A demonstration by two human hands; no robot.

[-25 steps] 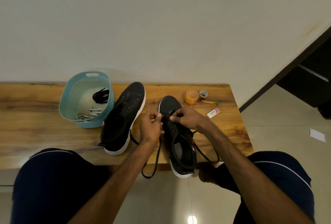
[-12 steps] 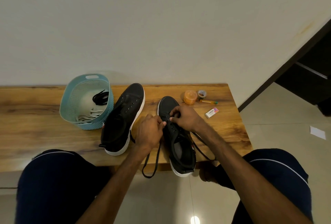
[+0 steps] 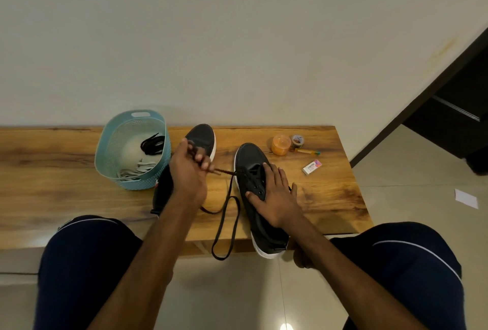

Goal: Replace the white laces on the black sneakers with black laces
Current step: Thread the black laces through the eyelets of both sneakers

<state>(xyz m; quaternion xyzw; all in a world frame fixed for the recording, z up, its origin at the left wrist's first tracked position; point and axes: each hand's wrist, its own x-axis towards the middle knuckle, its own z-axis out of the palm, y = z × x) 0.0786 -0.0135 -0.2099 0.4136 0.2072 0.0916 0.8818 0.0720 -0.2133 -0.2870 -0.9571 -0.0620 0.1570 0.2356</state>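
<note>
**While one hand pins the sneaker, the other draws the black lace taut**

Where the person sits, knees in dark trousers either side, a long wooden counter (image 3: pixel 52 171) runs along the pale wall. A teal perforated basket (image 3: pixel 137 184) stands on it at the left, holding a heap of white laces (image 3: pixel 137 168) and a bundled black lace (image 3: pixel 153 142).

Just beside the basket lies the left-hand sneaker (image 3: pixel 202 135), black with a white sole, toe towards the wall, its eyelets hidden behind the raised arm. Apart from it, further right, lies the right-hand sneaker (image 3: pixel 249 155), also toe to the wall, heel at the counter's front edge.

The right hand (image 3: pixel 277 197) rests flat on this shoe, its fingers (image 3: pixel 274 174) straight and spread, thumb across the tongue. The left hand (image 3: pixel 188 174) is raised above the other sneaker, its fingers (image 3: pixel 196 156) curled tight on the black lace (image 3: pixel 224 224), which runs taut from the fist to a front eyelet of the right-hand sneaker. The slack part loops down between the two shoes and hangs over the counter's edge.

Beyond the shoe's toe stand an orange tub (image 3: pixel 280 145) and a roll of tape (image 3: pixel 298 140), touching, with a pencil (image 3: pixel 307 151) just in front and a boxed eraser (image 3: pixel 312 166) nearer.
</note>
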